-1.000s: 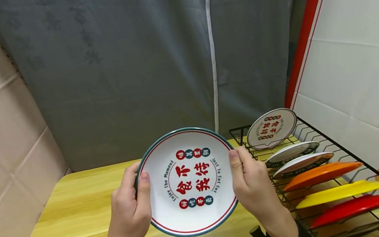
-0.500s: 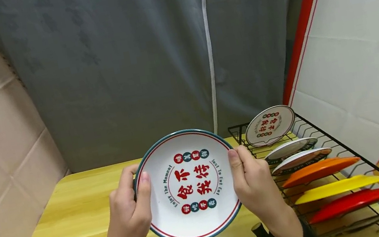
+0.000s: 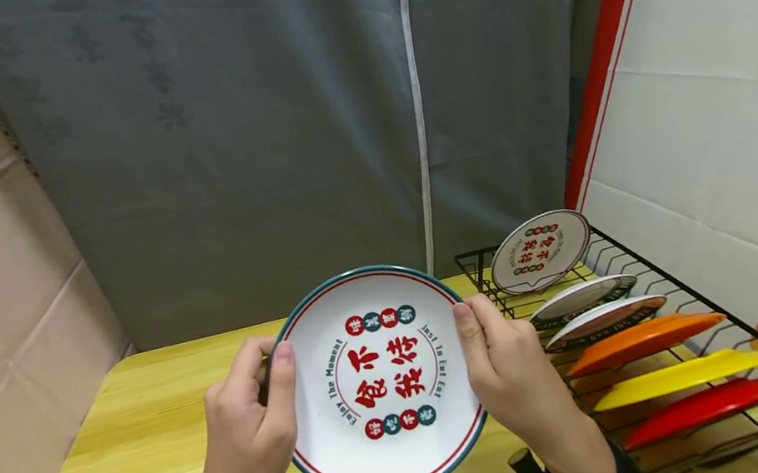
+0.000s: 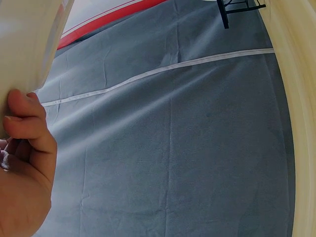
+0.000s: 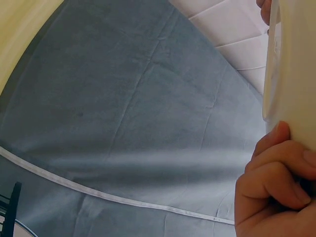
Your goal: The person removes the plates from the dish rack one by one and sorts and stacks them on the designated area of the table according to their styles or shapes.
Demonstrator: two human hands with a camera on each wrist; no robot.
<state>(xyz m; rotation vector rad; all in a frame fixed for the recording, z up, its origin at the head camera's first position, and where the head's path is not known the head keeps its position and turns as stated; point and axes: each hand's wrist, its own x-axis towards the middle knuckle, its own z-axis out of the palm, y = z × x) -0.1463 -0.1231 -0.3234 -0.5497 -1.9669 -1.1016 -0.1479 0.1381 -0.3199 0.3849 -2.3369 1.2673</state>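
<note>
A round white plate (image 3: 395,458) with a teal rim, a red ring and red and teal lettering is held up over the table, its printed face toward the head camera. My left hand (image 3: 249,428) grips its left edge, thumb on the face and fingers behind. On the opposite edge my right hand (image 3: 516,364) pinches the rim the same way. Both wrist views show the curled fingers (image 4: 29,126) against the plate's pale underside (image 5: 301,74).
A black wire rack (image 3: 711,305) stands on the wooden table (image 3: 123,468) at the right. In it are a printed white plate (image 3: 541,250), two more white plates, and orange (image 3: 641,342), yellow (image 3: 685,377) and red (image 3: 714,407) ones. A grey curtain (image 3: 252,123) hangs behind.
The plate has come slightly lower in the head view and its print has turned a little counter-clockwise. Both hands keep their hold; the left has shifted slightly left.
</note>
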